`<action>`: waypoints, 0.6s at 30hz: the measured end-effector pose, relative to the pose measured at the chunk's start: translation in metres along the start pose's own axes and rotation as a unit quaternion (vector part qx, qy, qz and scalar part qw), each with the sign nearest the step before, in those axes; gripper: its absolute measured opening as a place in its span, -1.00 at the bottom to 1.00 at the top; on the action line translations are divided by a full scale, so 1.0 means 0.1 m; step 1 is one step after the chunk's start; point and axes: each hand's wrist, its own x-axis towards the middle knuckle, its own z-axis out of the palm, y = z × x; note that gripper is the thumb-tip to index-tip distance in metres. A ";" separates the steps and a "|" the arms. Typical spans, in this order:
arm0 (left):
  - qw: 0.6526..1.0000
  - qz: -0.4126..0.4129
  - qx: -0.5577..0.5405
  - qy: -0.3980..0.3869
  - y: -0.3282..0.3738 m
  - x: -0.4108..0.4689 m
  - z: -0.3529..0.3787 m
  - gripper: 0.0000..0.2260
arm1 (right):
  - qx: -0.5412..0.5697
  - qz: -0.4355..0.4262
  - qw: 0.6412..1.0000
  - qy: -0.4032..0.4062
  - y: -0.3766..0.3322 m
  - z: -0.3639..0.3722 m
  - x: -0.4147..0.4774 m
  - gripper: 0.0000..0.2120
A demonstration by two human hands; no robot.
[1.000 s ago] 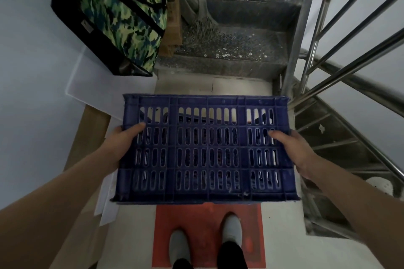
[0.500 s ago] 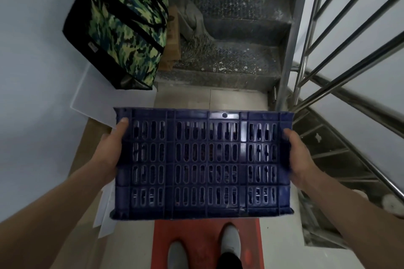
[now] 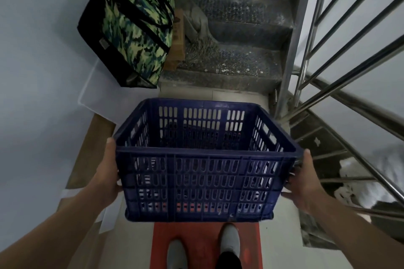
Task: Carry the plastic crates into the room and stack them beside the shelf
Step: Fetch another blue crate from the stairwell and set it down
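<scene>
Head view looks down on a dark blue slotted plastic crate that we hold in the air with its open top up, so we see into its interior. We take the crate as our landmark. Our left hand presses flat against the crate's left end wall, thumb up near the rim and fingers wrapped out of sight around the side. Our right hand presses against the right end wall in the same way, thumb up at the rim corner and fingertips curled onto the near wall. Both hands are closed on the crate, which sits squarely between them, clear of the floor.

Below the crate's near edge lies a red mat with our two light shoes on it. Beyond the crate's far rim, dusty metal stairs climb away. Beyond the far left corner, a green camouflage bag with black straps leans against the pale wall, with a cardboard box just beside it on the lowest steps. White sheets lie on the floor under the bag, reaching toward the crate's left side. To the right of the crate, a steel railing slants down over a descending flight.
</scene>
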 end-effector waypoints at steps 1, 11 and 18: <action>1.000 0.000 -0.001 0.001 -0.01 -0.01 -0.02 -0.22 | 0.005 0.004 1.000 -0.004 0.00 -0.04 0.01 -0.20; 0.987 -0.024 0.162 0.008 0.06 0.16 -0.17 -0.90 | -0.135 -0.020 0.990 -0.031 -0.22 -0.15 0.10 -0.60; 0.978 -0.054 0.201 0.024 -0.31 0.17 -0.12 -0.75 | -0.206 -0.018 0.978 -0.016 0.29 -0.15 0.32 -0.57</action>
